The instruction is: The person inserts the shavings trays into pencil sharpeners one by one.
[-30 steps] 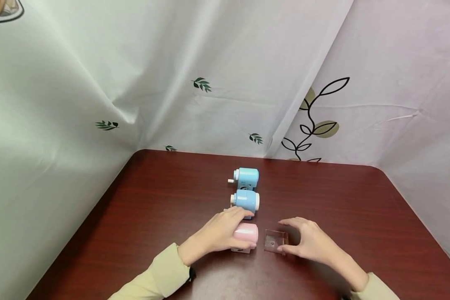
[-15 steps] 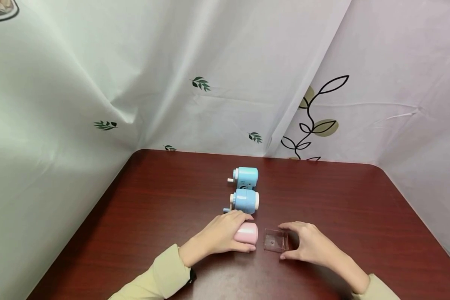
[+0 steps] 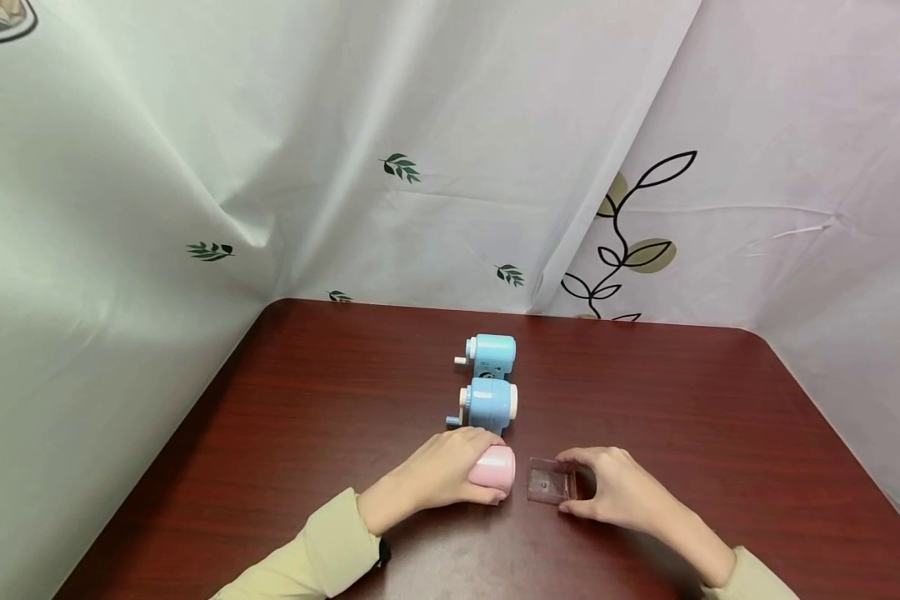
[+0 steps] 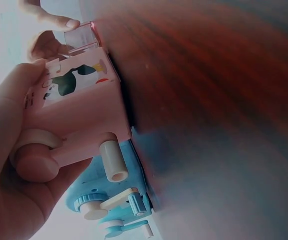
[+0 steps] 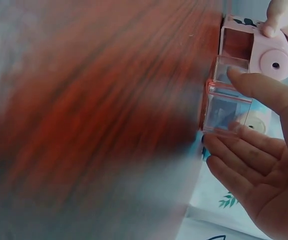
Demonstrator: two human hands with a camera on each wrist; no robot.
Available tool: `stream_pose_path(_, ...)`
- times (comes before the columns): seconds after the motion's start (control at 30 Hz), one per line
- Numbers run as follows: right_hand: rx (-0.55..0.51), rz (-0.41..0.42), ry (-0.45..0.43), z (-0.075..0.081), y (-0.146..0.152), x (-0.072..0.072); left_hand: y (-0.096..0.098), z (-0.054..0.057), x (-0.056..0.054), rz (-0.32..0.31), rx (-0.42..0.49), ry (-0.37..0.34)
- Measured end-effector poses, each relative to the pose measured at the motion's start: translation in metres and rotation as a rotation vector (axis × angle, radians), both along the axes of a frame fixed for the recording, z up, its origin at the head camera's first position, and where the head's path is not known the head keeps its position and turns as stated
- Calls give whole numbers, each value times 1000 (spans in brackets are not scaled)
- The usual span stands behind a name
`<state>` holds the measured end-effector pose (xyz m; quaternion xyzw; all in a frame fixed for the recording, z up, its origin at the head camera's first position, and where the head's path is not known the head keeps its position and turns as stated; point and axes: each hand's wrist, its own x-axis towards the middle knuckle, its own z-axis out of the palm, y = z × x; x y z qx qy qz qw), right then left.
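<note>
My left hand grips a pink crank pencil sharpener standing on the table, thumb on the near side and fingers over the far side. In the left wrist view a penguin-like print and the white crank handle show on it. To its right, a small gap away, lies a clear shavings drawer. My right hand holds this drawer at its right end between thumb and fingers. From the right wrist, the sharpener's drawer slot appears hollow and faces the drawer.
Behind the pink sharpener stand a blue crank sharpener and, farther back, a light-blue one, lined up in a row. The dark red wooden table ends at a white patterned curtain at the back and sides.
My right thumb has shifted from over the drawer toward its near side, and that hand has closed in slightly. My left hand has settled a little lower around the pink sharpener.
</note>
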<state>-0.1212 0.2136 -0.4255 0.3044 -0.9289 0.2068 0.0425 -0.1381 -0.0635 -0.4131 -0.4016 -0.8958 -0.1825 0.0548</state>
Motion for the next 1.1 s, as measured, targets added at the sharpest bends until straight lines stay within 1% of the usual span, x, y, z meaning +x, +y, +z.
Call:
stream_pose_path(0.17, 6, 7, -14, 3, -2, 0, 0, 0, 0, -13, -1, 25)
stream_pose_path(0.33, 16, 24, -11, 3, -5, 0, -1, 0, 1, -15, 0, 26)
stream_pose_path(0.53, -2, 59, -3, 2, -10, 0, -1, 1, 1, -26, -7, 33)
stream_pose_path(0.87, -13, 87, -45, 2, -19, -2, -1, 1, -1, -23, -11, 8)
stream_pose_path(1.1, -6, 89, -30, 2, -22, -4, 0, 1, -2, -25, -18, 7)
